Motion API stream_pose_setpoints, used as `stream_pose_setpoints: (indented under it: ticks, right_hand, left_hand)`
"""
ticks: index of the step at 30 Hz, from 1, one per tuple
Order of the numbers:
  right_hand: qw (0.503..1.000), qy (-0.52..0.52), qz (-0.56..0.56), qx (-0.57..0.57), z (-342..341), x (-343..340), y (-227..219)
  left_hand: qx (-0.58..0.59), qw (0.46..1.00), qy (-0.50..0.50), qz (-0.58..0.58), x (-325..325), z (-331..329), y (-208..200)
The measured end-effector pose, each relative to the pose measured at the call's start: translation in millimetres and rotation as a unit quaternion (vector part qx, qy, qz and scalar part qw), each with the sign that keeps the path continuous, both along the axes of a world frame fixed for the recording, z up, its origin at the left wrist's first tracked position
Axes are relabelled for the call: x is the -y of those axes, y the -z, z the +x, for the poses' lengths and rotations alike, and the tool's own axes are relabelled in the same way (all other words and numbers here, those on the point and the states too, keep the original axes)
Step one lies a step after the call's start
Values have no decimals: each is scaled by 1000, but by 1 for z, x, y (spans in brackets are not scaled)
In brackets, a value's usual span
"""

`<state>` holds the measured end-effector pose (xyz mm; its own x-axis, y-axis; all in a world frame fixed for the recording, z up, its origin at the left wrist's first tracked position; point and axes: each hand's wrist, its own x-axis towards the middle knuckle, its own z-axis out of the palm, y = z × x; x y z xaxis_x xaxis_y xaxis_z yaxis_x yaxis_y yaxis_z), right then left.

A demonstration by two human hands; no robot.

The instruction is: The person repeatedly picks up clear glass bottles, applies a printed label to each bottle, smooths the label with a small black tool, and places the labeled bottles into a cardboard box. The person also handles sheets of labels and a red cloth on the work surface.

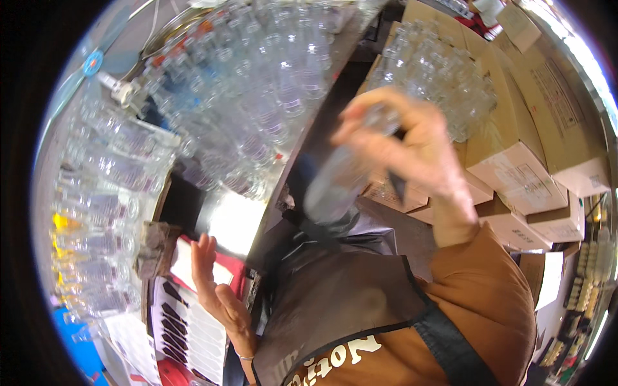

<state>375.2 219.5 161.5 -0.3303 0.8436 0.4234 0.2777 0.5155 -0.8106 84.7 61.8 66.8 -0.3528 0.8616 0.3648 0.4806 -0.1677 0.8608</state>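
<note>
My right hand (412,145) is raised over the gap between the workbench and the cartons, its fingers closed round the neck of a clear bottle (335,186). The bottle tilts with its base toward the lower left and is smeared by motion. Lower down, my left hand (215,293) is empty, its fingers stretched up and apart beside the bench edge. Nearest to it are a red-edged pad (235,270) and a white sheet with dark strokes (174,321). Many clear bottles (257,122) crowd the bench.
An open carton of clear bottles (431,71) stands at the upper right, with stacked cardboard boxes (515,170) beside it. More bottles (96,244) line the left side, near a blue fan (93,63). The metal bench edge (306,138) runs diagonally between bench and cartons.
</note>
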Motion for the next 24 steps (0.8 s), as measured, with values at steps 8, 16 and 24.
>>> stream_pose_setpoints:
  ticks: [8, 16, 24]
  right_hand:
    - [890, 388, 47, 236, 165, -55, 47]
    - [872, 423, 5, 247, 217, -113, 93]
    - [805, 482, 224, 265, 240, -102, 75]
  left_hand:
    - [17, 996, 74, -55, -30, 35, 8]
    - [-10, 992, 88, -89, -50, 54, 6]
    - [7, 990, 87, -109, -55, 57, 12]
